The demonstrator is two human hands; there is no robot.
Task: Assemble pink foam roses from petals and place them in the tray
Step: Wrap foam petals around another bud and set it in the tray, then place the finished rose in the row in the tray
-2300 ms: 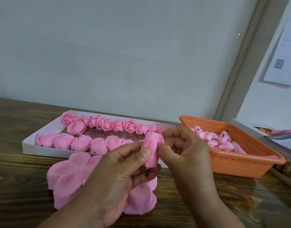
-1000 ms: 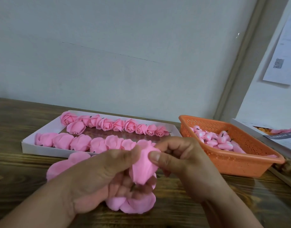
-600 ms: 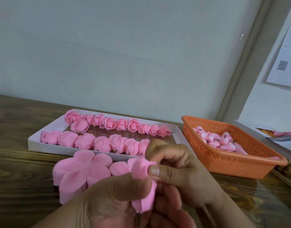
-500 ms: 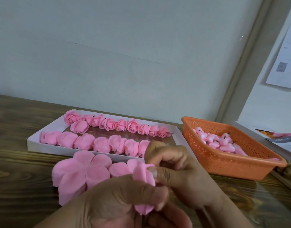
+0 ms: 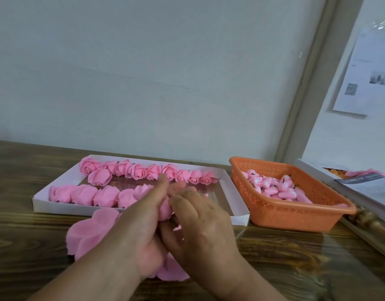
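A half-wrapped pink foam rose (image 5: 165,210) shows between my two hands, just in front of the white tray (image 5: 63,207). My left hand (image 5: 141,227) grips it from the left with the thumb raised. From the right, my right hand (image 5: 200,222) curls its fingers round the rose; most of the rose is hidden. Flat pink petal sheets (image 5: 89,232) lie on the table under my left wrist. The tray holds two rows of finished roses (image 5: 139,171).
An orange perforated basket (image 5: 296,216) with several small pink rose cores stands right of the tray. A framed board with papers (image 5: 365,187) lies at the far right. The wall runs close behind the wooden table (image 5: 24,246).
Both hands have moved forward toward the tray with the rose. The fingers have closed round it, so much less of the rose shows than before.
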